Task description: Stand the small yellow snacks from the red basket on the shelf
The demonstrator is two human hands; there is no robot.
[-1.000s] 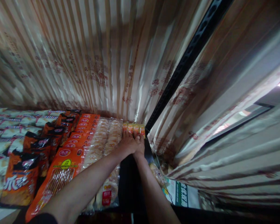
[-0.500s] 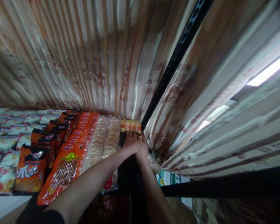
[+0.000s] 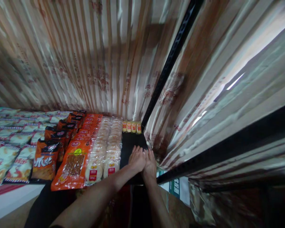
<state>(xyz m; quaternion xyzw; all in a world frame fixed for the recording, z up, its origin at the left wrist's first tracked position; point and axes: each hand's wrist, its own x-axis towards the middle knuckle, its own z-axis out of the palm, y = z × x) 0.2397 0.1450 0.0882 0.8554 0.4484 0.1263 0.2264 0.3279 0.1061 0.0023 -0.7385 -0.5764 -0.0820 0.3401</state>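
Observation:
My left hand (image 3: 137, 159) and my right hand (image 3: 150, 162) lie side by side, palms down, fingers stretched out, over the bare black shelf (image 3: 133, 143) near its front edge. Neither hand holds anything. A row of small yellow packets (image 3: 132, 126) stands at the back of the shelf, well beyond my fingertips. Clear bags of round pale biscuits (image 3: 106, 148) lie just to the left of my left hand.
Orange snack bags (image 3: 73, 161), dark orange bags (image 3: 46, 158) and white-green bags (image 3: 4, 152) fill the shelf to the left. A striped shiny curtain (image 3: 85, 57) hangs behind. A black upright post (image 3: 171, 60) stands at the right, with a green-white box (image 3: 174, 186) below.
Both hands have pulled back from the yellow packets at the rear to the shelf's front edge. The packets stay at the back. The view has tipped down.

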